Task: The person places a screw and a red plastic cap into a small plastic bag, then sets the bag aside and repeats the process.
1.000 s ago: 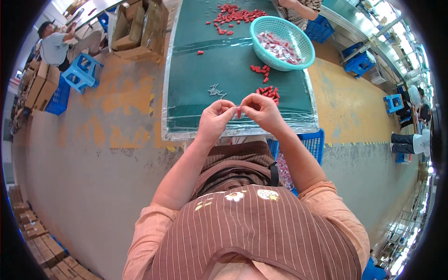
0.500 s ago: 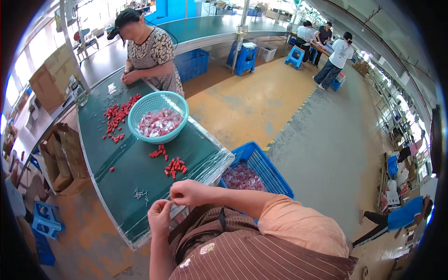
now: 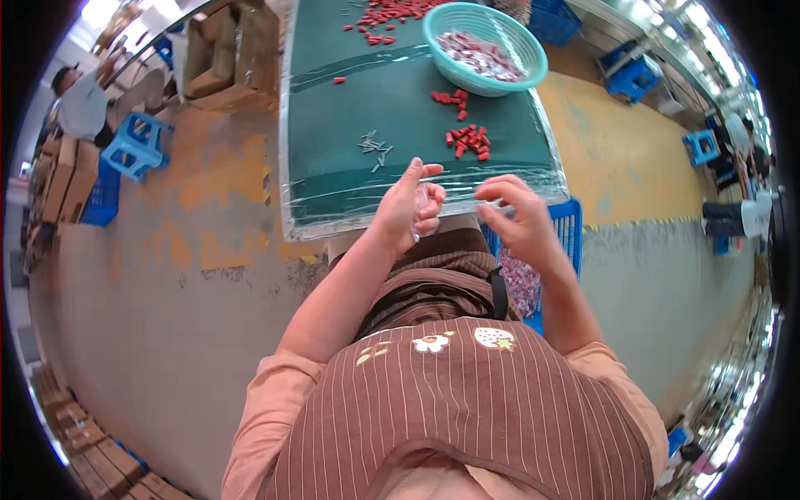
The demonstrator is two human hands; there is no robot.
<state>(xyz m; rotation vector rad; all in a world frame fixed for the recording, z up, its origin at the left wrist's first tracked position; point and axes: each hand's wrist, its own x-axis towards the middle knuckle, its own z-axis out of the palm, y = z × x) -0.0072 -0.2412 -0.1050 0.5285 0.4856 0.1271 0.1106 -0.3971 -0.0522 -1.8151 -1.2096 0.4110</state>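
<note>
My left hand (image 3: 407, 204) is held just off the table's near edge, fingers curled around a small crumpled clear plastic bag (image 3: 422, 200). Its thumb points up toward the table. To the right, my right hand (image 3: 523, 218) is raised with thumb and forefinger bent and a gap between them; I make out nothing held there. Beyond my hands, a small heap of grey metal pins (image 3: 375, 148) lies on the green table. Short red plastic pieces (image 3: 468, 142) are piled to its right, with a few more behind them.
The green tabletop (image 3: 350, 104) has plastic film along its near edge. A turquoise basket (image 3: 527, 71) of bagged red pieces stands on it, beside a larger red pile (image 3: 392, 10). A blue crate (image 3: 569, 229) sits below my right arm. A blue stool (image 3: 137, 146) stands at left.
My view has swung down and left. My hands, earlier pinched together, are now apart. The left has turned palm inward with the clear bag showing in it; the right has opened.
</note>
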